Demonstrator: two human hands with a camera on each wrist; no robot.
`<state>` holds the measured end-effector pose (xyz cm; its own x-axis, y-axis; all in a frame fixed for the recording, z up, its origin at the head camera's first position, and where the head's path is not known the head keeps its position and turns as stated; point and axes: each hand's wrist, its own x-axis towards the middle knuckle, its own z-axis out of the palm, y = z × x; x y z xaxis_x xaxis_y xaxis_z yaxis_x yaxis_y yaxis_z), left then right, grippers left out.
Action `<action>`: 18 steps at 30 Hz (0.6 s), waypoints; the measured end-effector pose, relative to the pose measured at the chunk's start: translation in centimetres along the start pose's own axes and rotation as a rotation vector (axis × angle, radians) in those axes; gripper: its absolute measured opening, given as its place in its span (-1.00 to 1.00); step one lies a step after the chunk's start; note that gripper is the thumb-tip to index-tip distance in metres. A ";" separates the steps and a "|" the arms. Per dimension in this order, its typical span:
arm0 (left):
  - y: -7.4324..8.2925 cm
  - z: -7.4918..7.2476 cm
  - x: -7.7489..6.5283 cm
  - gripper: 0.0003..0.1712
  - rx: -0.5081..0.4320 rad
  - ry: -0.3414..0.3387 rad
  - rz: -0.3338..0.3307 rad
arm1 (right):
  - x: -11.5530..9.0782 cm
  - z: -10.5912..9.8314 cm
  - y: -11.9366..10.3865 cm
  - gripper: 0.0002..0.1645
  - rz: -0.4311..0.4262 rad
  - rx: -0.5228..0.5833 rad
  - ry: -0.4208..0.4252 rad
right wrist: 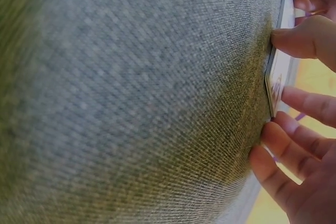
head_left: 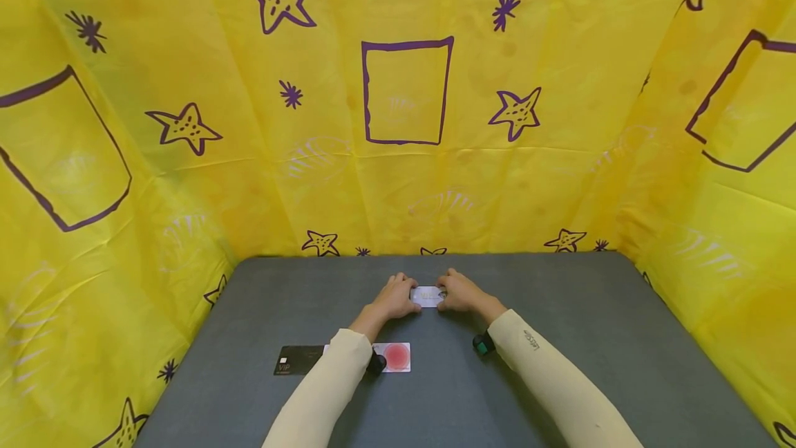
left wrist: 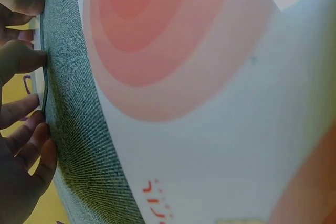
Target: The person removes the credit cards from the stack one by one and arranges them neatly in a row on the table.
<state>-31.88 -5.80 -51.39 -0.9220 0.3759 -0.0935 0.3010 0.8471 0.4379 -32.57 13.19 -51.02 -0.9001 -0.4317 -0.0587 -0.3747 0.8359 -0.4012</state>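
Observation:
A pale card (head_left: 425, 298) with light printing lies on the grey table between both hands. My left hand (head_left: 396, 296) pinches its left end, thumb at the near edge and fingertips at the far edge. At the other end, my right hand (head_left: 461, 294) grips the card the same way, covering part of the dark print there. Seen edge-on in the right wrist view, the card (right wrist: 277, 80) lies close to the cloth, with the right thumb (right wrist: 296, 38) on its near edge.
A black VIP card (head_left: 300, 359) lies nearer on the left. Beside it is a white card with a red circle (head_left: 398, 357), partly covered by the left forearm. The grey table (head_left: 560, 337) is enclosed by yellow patterned curtains (head_left: 398, 192).

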 end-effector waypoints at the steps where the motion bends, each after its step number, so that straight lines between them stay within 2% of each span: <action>1: 0.0 0.0 0.0 -0.42 0.004 0.002 -0.002 | 0.0 0.0 0.0 -0.49 0.000 0.002 0.001; 7: 0.0 0.1 0.1 -0.39 -0.002 -0.001 -0.007 | -0.1 0.1 0.2 -0.46 0.001 0.012 0.007; 18: -0.4 -0.3 0.1 -0.39 0.001 0.042 0.038 | -0.5 -0.5 0.2 -0.44 -0.014 0.009 0.040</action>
<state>-32.14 -6.28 -51.29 -0.9193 0.3915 -0.0395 0.3359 0.8329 0.4399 -32.31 13.68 -50.64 -0.9032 -0.4290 -0.0165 -0.3852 0.8267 -0.4100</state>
